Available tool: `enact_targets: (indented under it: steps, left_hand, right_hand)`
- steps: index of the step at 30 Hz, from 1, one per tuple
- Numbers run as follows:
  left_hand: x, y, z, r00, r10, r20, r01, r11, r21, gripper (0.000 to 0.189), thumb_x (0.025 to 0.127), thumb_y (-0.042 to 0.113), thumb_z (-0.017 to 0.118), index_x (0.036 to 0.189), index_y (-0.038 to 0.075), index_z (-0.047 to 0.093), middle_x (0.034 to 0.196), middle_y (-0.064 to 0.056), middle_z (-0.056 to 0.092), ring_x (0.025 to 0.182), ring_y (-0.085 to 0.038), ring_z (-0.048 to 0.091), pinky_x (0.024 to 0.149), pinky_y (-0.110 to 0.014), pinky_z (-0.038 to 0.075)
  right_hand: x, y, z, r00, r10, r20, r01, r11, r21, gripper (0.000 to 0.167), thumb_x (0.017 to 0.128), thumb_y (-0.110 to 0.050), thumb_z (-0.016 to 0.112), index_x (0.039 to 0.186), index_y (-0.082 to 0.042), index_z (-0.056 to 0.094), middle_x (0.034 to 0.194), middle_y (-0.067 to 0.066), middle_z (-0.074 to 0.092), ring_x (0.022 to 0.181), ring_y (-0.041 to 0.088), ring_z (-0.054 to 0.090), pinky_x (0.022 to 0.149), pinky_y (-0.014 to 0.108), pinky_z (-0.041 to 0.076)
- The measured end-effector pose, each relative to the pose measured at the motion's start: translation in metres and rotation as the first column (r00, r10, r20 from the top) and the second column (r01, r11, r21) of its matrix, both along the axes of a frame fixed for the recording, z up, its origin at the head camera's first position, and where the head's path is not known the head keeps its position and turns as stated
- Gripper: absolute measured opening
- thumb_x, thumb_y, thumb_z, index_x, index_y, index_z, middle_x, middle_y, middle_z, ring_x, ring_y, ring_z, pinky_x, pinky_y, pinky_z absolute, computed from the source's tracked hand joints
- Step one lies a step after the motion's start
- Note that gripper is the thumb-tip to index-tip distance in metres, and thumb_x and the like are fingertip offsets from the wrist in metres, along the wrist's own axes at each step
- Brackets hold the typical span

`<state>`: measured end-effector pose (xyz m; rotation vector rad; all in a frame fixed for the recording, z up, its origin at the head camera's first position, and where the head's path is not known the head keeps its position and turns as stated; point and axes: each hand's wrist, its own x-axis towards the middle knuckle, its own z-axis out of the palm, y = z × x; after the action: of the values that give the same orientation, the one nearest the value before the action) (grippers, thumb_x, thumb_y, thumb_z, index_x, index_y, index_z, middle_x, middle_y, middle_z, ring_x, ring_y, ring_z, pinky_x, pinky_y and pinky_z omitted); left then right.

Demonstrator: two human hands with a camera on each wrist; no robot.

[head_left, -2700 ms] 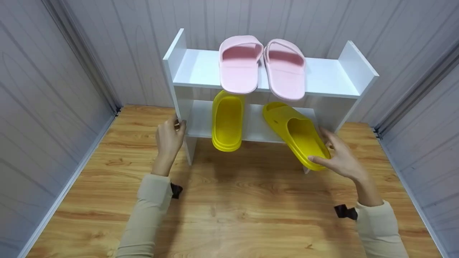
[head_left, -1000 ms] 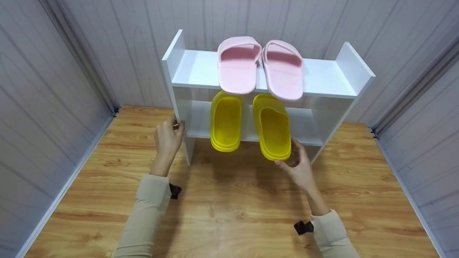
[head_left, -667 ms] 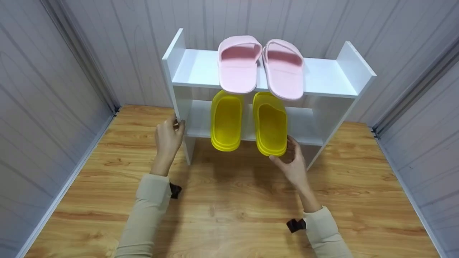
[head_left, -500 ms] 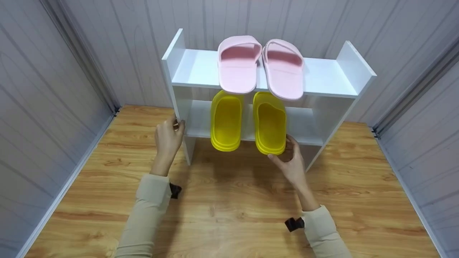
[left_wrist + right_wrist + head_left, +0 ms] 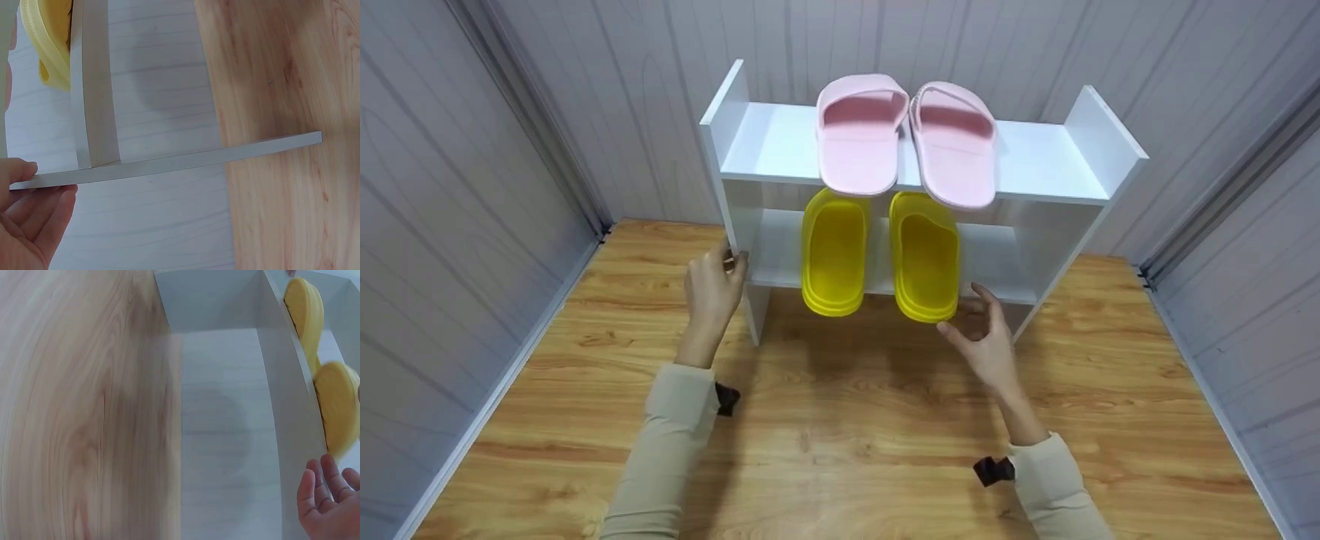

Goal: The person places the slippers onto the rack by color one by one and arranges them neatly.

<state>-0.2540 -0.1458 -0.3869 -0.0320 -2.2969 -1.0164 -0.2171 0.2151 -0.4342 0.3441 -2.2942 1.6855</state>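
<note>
My left hand (image 5: 714,289) pinches the left side panel (image 5: 180,162) of a white two-tier shoe rack (image 5: 1039,161), thumb on one face and fingers on the other. Two yellow slippers stand side by side on its lower shelf, heels jutting past the front edge: a left one (image 5: 837,259) and a right one (image 5: 928,270). Just off the right slipper's heel is my right hand (image 5: 988,349), fingers spread and holding nothing. The right wrist view shows its fingers (image 5: 336,481) apart beside the slipper's heel. The toes of both slippers lie partly under the upper shelf.
A pair of pink slippers, one left (image 5: 859,150) and one right (image 5: 956,154), rests on the upper shelf. Behind the rack rises a panelled wall (image 5: 660,90), with more walls on both sides. Wood-look flooring (image 5: 840,450) stretches out in front.
My right hand brought the right yellow slipper leftward onto the lower shelf and straightened it beside the other. It has since let go and drawn slightly right. My left hand stayed put.
</note>
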Motion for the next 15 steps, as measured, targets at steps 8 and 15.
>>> enact_targets:
  steps: [8, 15]
  left_hand:
    - [0.002, -0.002, 0.001, 0.999, -0.034, 0.038, 0.035, 0.999, -0.025, 0.025, 0.084, 0.009, 0.058, 0.104, -0.005, 0.059, 0.097, -0.021, 0.061, 0.078, -0.033, 0.062, 0.064, -0.040, 0.051]
    - [0.007, -0.018, -0.003, 0.995, -0.078, 0.063, 0.084, 0.991, -0.099, 0.044, 0.087, 0.032, 0.053, 0.120, 0.003, 0.053, 0.108, -0.017, 0.059, 0.078, -0.029, 0.062, 0.056, -0.038, 0.050]
  right_hand:
    - [0.010, 0.047, 0.024, 0.999, -0.016, -0.050, 0.020, 0.996, 0.083, 0.058, 0.078, -0.004, 0.065, 0.129, 0.000, 0.037, 0.116, 0.017, 0.047, 0.100, 0.028, 0.043, 0.072, 0.025, 0.039]
    - [0.012, 0.109, 0.046, 0.986, -0.122, -0.109, 0.150, 0.944, 0.294, 0.051, 0.082, -0.008, 0.062, 0.126, 0.003, 0.041, 0.119, 0.020, 0.045, 0.101, 0.030, 0.042, 0.072, 0.026, 0.040]
